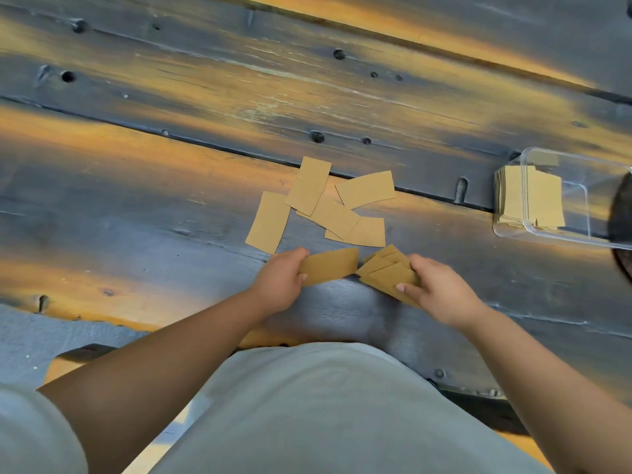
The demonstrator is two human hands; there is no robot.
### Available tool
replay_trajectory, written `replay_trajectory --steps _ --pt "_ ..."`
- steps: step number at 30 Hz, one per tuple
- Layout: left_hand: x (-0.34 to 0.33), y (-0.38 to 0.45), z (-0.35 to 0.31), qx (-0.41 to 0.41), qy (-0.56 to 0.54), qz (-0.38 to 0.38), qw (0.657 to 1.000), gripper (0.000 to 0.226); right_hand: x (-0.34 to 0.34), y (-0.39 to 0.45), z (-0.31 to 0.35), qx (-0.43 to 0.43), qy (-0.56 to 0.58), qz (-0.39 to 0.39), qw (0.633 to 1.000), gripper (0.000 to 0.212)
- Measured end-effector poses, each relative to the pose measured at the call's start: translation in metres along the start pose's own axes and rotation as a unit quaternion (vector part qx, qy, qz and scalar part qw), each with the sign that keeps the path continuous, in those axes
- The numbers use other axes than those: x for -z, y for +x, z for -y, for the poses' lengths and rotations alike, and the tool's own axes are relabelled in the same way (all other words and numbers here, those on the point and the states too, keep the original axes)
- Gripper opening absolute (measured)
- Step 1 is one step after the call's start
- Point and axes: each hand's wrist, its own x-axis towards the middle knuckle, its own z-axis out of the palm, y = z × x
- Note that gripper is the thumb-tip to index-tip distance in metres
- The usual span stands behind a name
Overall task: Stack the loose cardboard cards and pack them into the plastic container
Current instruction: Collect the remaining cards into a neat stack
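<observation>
Loose cards [337, 203] on table: six, perhaps; one plastic container [561, 196]; two hands.

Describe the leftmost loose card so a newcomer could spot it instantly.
Start at the scatter of loose cards mid-table on the dark wooden table, just beyond the hands. The leftmost card sits at that group's left edge. Unlike its overlapping neighbours, its whole face shows.

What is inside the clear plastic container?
The plastic container holds cardboard cards standing on edge at its left end. Its right end is cut off by the frame.
</observation>
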Motion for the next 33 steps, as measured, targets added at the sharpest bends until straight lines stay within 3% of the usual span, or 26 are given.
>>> replay_trajectory --steps 2,5,8,11,14,17,19,22,24,28,30,33 --pt "0.009 0.004 -0.003 -0.02 -0.004 0.016 1.0 0.027 -0.004 0.006 0.017 0.081 -0.079 -0.004 0.994 0.023" --pt "0.018 0.006 -0.009 -0.093 -0.012 0.054 0.994 0.033 -0.012 0.022 0.041 0.132 -0.159 -0.028 0.978 0.024" --pt "0.019 0.006 -0.013 -0.146 0.001 0.059 0.988 0.04 -0.024 0.04 0.058 0.115 -0.141 -0.016 0.983 0.037" --pt "0.021 0.005 -0.017 -0.13 -0.049 0.082 0.987 0.051 -0.036 0.048 0.065 0.07 -0.129 0.019 0.989 0.05" --pt "0.02 0.001 -0.019 -0.08 -0.107 0.13 0.982 0.063 -0.048 0.047 0.068 0.056 -0.16 0.003 0.985 0.038" --pt "0.008 -0.007 -0.023 -0.078 -0.149 0.074 0.983 0.077 -0.06 0.045 0.075 0.029 -0.143 -0.017 0.989 0.026" --pt "-0.002 -0.011 -0.024 -0.104 -0.117 0.015 0.988 0.081 -0.067 0.043 0.08 0.023 -0.136 -0.017 0.99 0.026" --pt "-0.016 -0.01 -0.017 -0.135 0.034 -0.018 0.99 0.07 -0.074 0.042 0.079 0.017 -0.111 -0.022 0.993 0.034" --pt "-0.018 -0.008 -0.015 -0.122 0.077 -0.021 0.989 0.059 -0.072 0.042 0.072 0.024 -0.057 -0.025 0.998 0.036" --pt "-0.013 -0.005 -0.015 -0.13 0.072 -0.015 0.989 0.049 -0.065 0.034 0.047 0.038 -0.013 -0.051 0.998 0.039" --pt "-0.012 -0.004 -0.015 -0.129 0.08 -0.025 0.988 0.046 -0.068 0.029 0.036 0.005 -0.019 -0.082 0.996 0.037" --pt "-0.013 -0.003 -0.022 -0.104 0.023 -0.038 0.994 0.043 -0.079 0.025 0.035 -0.068 0.069 -0.082 0.992 0.038"
